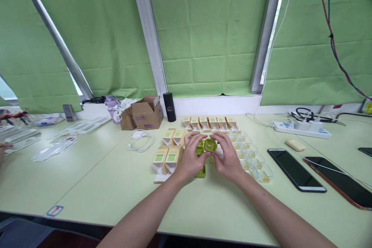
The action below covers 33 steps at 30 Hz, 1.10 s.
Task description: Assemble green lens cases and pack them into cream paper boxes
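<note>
A small green square cup-like piece [210,145] is held up between both hands, its hollow side facing me. My left hand [192,154] pinches its left edge with fingers above and thumb below. On the opposite edge, my right hand [228,157] grips it the same way. Beneath and behind my left hand more green pieces [200,173] lie on the table, partly hidden by the fingers. Rows of clear plastic cups [247,166] with yellow spots inside stand right of my right hand. Left of my left hand are open small cartons [165,159] with green labels.
Another row of small cartons [210,124] stands behind my hands. Two phones [296,170] lie at the right, near a power strip [300,129] and loose cables. A cardboard box [147,113], a black bottle [169,107] and a white charger [138,135] sit back left. Another person's hand shows at far left.
</note>
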{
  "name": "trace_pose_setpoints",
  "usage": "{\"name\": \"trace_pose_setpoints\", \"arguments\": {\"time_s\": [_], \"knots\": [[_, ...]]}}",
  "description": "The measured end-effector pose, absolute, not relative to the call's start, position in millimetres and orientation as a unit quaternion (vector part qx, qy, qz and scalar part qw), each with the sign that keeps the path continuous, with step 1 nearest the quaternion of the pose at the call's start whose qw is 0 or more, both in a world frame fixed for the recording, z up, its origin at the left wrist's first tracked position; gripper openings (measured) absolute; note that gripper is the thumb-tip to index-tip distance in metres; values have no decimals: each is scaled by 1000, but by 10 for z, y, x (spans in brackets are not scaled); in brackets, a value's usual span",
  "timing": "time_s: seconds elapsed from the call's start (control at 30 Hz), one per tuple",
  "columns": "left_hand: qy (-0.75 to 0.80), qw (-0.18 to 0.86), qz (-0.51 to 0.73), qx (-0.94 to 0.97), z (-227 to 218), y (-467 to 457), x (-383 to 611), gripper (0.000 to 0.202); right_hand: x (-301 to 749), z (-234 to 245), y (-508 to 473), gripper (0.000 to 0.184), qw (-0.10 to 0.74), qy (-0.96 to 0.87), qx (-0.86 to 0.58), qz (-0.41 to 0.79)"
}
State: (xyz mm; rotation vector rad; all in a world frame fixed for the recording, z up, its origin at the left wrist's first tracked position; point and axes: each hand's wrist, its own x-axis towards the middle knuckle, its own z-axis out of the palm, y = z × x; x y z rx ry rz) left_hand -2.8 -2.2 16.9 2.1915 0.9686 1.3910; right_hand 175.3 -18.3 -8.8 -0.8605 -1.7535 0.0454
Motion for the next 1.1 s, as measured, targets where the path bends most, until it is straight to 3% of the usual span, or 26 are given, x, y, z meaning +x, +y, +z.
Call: {"name": "trace_pose_setpoints", "arguments": {"time_s": [0.37, 0.7, 1.1], "knots": [[350, 190, 493, 774, 198, -31, -9, 41, 1781, -38, -208, 65, 534, -770, -347, -29], [351, 141, 486, 788, 177, -57, -21, 41, 1795, -27, -171, 30, 551, -731, -361, -180], [290, 42, 485, 824, 107, -46, -25, 44, 1775, -37, -168, 21, 552, -717, -369, -213]]}}
